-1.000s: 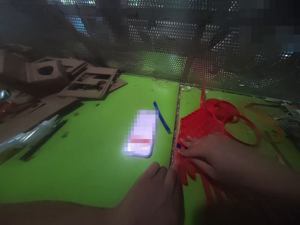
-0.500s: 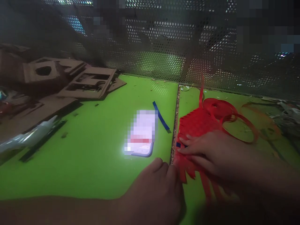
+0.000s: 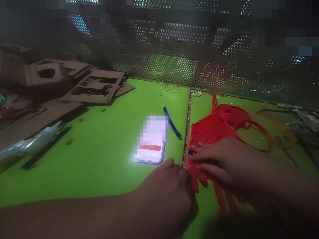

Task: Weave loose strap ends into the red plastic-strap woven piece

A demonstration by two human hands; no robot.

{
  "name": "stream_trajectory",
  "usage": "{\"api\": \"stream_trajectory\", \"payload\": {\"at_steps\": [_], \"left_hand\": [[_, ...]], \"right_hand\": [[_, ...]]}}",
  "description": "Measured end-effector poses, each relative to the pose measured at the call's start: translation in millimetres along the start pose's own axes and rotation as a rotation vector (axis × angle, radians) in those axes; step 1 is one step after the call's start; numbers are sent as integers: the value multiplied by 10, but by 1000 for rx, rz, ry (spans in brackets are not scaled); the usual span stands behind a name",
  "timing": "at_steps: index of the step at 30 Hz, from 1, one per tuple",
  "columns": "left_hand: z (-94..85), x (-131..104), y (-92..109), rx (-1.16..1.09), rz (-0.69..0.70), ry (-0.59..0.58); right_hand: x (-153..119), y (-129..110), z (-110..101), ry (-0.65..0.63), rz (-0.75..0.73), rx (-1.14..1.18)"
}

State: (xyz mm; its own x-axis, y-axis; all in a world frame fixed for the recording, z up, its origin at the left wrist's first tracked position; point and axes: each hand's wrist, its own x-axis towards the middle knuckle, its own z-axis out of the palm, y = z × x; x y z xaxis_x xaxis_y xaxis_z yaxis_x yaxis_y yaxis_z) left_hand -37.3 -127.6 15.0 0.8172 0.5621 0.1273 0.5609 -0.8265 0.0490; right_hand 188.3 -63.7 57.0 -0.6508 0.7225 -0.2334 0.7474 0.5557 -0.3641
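A red woven piece made of flat strips point(image 3: 208, 129) lies on the green table, with loose strip ends hanging from its near side. A small dark blue square shows in the weave at its left edge. My right hand point(image 3: 224, 159) rests flat on the piece, fingers stretched out and pressing on it beside the blue square. My left hand point(image 3: 171, 191) is closed at the near left corner of the weave, knuckles up. Its fingertips are hidden, so whatever they pinch cannot be made out. A red strip coil point(image 3: 234, 114) lies behind the weave.
A lit phone point(image 3: 152, 139) lies left of the weave, a blue strip point(image 3: 171, 123) beside it. Brown cutout boards point(image 3: 96, 86) and a clear plastic wrapper point(image 3: 37, 139) are at the left. A perforated metal screen point(image 3: 164, 43) stands behind. Scraps point(image 3: 301, 119) litter the right.
My left hand and forearm have shifted slightly up in view. My right hand stays on the weave, its fingers a little shifted, and the blue square shows more fully.
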Motion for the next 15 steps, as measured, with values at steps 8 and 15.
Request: {"api": "stream_trajectory", "payload": {"at_steps": [8, 15], "left_hand": [[144, 9, -64, -37, 19, 123], [142, 27, -123, -132, 18, 145]], "right_hand": [[-35, -119, -92, -42, 177, 46], [-76, -310, -32, -104, 168, 133]]}}
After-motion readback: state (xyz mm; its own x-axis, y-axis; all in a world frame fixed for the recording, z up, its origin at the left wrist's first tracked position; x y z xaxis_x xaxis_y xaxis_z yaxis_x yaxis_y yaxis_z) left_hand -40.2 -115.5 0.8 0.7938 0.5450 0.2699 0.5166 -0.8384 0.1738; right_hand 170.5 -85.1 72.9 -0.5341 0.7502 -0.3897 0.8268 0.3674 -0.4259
